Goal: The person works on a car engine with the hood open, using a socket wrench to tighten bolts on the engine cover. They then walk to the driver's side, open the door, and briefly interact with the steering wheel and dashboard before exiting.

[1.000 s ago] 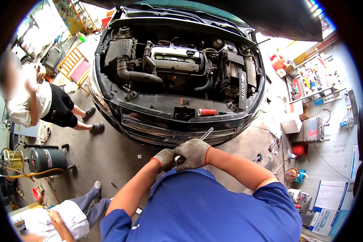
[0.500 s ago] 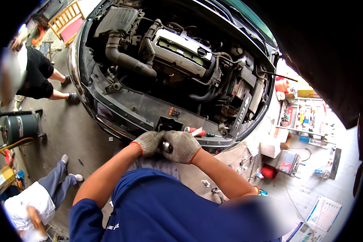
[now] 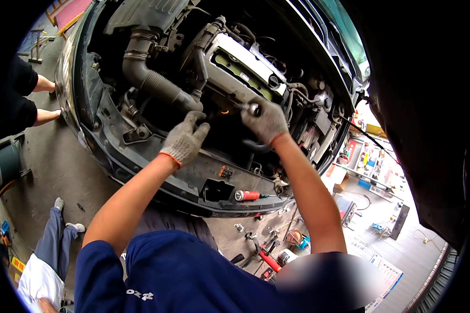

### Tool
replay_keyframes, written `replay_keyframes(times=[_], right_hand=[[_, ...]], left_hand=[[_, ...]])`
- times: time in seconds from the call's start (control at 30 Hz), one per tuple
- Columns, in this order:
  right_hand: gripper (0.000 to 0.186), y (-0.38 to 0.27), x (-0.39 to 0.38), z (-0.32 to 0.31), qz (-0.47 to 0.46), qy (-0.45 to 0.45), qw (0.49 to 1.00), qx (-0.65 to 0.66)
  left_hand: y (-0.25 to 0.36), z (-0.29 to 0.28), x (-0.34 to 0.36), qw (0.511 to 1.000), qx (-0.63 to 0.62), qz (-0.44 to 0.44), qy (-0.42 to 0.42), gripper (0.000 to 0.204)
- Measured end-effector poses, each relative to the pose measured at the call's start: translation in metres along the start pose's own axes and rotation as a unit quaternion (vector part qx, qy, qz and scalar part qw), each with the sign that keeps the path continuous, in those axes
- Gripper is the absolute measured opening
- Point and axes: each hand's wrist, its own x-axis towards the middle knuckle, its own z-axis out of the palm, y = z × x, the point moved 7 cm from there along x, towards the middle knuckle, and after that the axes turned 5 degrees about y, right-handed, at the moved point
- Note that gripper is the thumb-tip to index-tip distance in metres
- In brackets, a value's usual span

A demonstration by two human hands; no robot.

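Both my hands wear grey knit gloves with orange cuffs and reach into an open engine bay. My right hand [image 3: 266, 121] is closed around a shiny metal ratchet wrench [image 3: 254, 109], its round head showing beside my fingers, next to the front of the engine [image 3: 232, 78]. The far end of the tool is blurred and hard to make out. My left hand [image 3: 185, 140] holds nothing; its fingers are apart near the end of the ribbed black air intake hose [image 3: 159, 88].
A red flashlight [image 3: 247, 195] lies on the black front panel [image 3: 177, 180], with a screwdriver [image 3: 269, 195] beside it. The raised hood [image 3: 412, 120] slopes down at the right. Two people stand at the left. Tools lie on the floor below the bumper.
My hands have moved forward from the front panel into the engine bay and apart, the right carrying the ratchet wrench toward the engine. The view has shifted closer to the car.
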Motion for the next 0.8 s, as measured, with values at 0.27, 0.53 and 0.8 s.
replay_keyframes(times=[0.27, 0.53, 0.8], right_hand=[[0.040, 0.038, 0.168, 0.047, -0.062, -0.106, 0.979, -0.162], [0.040, 0.041, 0.205, 0.080, -0.166, -0.165, 0.948, -0.216], [0.037, 0.020, 0.216, 0.083, -0.301, -0.268, 0.859, -0.315]], left_hand=[[-0.019, -0.078, 0.027, 0.990, 0.085, 0.076, 0.078, 0.030], [-0.033, -0.173, 0.016, 0.914, 0.242, 0.187, 0.268, 0.019], [-0.051, -0.198, 0.058, 0.837, 0.384, 0.169, 0.351, 0.024]])
